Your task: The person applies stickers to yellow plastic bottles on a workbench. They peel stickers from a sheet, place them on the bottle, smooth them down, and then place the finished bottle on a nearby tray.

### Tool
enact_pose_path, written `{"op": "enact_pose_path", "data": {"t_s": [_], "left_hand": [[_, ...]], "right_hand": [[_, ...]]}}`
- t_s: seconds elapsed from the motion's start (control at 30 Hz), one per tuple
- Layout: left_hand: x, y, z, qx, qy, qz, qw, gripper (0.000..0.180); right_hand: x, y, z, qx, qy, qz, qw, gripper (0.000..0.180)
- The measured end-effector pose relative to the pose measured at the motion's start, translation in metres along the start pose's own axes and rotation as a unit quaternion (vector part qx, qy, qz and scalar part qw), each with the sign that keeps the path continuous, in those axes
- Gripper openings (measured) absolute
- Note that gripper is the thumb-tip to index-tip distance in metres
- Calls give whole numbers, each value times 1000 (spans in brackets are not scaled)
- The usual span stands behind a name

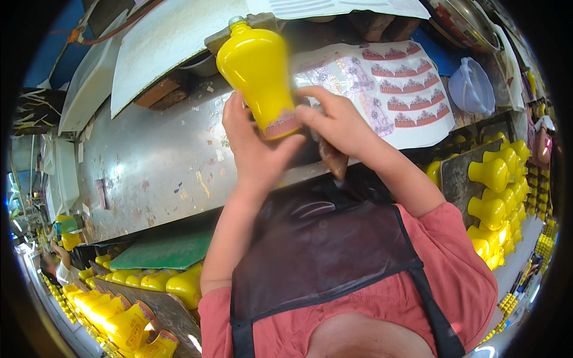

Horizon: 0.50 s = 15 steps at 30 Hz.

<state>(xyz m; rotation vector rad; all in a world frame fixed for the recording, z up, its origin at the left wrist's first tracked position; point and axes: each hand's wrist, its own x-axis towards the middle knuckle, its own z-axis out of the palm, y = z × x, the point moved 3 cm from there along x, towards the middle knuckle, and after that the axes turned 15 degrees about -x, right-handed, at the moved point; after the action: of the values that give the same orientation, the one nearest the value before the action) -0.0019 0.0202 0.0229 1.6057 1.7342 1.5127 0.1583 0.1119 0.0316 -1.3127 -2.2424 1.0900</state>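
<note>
While both palms hide its base, yellow vase (255, 68) shows.

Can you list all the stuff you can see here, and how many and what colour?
Glossy yellow vase with a patterned band at its base: one, yellow, held up over the bench.
Steel workbench: one, grey, scuffed, across the middle.
White sheet of red-patterned decal strips: one, on the bench at right.
Pale blue plastic bowl: one, upper right.
Plain yellow vases on the right rack: many, yellow, lying on their sides.
Yellow vases on the lower left board: many, some with patterned bands.
Green flat mat: one, lower left.
Dark apron: one, over a red shirt.
Left hand: grips the vase's base.
Right hand: presses on the band.
</note>
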Motion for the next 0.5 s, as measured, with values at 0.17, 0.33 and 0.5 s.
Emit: {"op": "enact_pose_path", "data": {"t_s": [0.17,0.33,0.5], "left_hand": [[7,1,0,105,-9,36,994,102],[5,-10,-3,-56,-19,-11,998,104],[1,-11,-2,29,0,55,998,107]], "right_hand": [[9,-13,-2,11,-88,-2,996,58],[7,-16,-6,10,-55,16,998,53],[3,-21,-1,-25,-62,-17,998,49]]}}
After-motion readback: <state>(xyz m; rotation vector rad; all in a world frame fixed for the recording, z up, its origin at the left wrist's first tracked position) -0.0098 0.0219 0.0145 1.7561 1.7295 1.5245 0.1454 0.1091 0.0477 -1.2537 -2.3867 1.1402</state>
